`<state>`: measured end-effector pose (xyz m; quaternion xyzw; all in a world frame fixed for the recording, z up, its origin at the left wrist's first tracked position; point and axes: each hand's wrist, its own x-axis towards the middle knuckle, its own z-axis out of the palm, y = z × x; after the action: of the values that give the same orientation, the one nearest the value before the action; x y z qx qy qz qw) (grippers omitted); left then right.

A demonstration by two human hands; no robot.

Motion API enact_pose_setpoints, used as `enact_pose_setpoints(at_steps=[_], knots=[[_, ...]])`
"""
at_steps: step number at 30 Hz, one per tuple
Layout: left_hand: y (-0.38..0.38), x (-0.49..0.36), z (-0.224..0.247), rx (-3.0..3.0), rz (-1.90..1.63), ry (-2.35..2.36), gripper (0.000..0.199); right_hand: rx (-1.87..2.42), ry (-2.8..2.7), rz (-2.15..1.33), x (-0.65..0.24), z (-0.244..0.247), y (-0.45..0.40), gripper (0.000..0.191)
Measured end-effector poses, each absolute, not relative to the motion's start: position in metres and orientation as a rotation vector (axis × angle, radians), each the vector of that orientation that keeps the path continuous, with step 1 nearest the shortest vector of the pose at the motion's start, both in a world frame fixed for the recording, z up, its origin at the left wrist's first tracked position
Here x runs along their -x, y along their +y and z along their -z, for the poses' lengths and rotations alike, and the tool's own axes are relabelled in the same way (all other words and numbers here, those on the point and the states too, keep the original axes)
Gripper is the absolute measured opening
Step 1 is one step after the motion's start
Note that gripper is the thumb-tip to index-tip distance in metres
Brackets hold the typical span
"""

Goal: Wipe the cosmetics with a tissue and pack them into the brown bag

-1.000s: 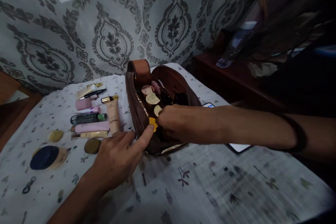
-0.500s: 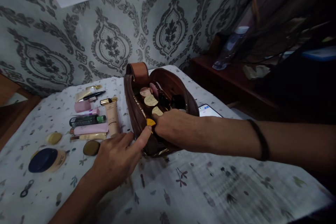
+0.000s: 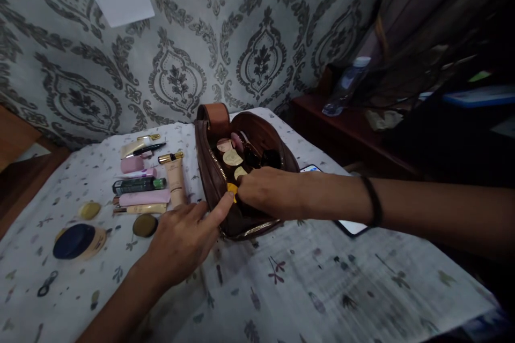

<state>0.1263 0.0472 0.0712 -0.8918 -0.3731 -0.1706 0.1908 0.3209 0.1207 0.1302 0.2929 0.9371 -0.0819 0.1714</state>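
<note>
An unzipped brown bag (image 3: 211,171) stands on the patterned white cloth, with round compacts (image 3: 233,158) and dark items inside. My right hand (image 3: 259,190) reaches over its near side into the opening; its fingertips and anything they hold are hidden. A yellow item (image 3: 232,192) shows at the bag's near left edge. My left hand (image 3: 189,236) is at that edge, index finger stretched out and touching the yellow item, the other fingers loosely bent. Left of the bag lie a beige tube (image 3: 176,182), a dark green tube (image 3: 139,185) and several pink and cream cosmetics.
A round olive-brown item (image 3: 145,225) and a navy-lidded container (image 3: 74,241) lie at the left. A phone (image 3: 353,227) lies beneath my right forearm. A plastic bottle (image 3: 346,86) stands on the dark red surface behind right.
The view has shifted slightly, and more of the phone shows below my right forearm. Both hands stay at the bag in nearly the same pose.
</note>
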Motion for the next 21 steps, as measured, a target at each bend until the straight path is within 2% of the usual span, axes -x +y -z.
enact_pose_setpoints(at_steps=[4,14,21], knots=[[0.046,-0.126,-0.069,2.522,0.501,-1.064,0.046,-0.876,2.721,0.322,-0.319,-0.128,0.128,0.018],[0.047,-0.128,-0.065,2.511,0.528,-1.068,0.044,-0.773,2.753,0.293,-0.306,-0.108,0.14,0.023],[0.047,-0.127,-0.062,2.501,0.54,-1.078,0.047,-0.679,2.923,0.233,-0.312,-0.09,0.141,0.018]])
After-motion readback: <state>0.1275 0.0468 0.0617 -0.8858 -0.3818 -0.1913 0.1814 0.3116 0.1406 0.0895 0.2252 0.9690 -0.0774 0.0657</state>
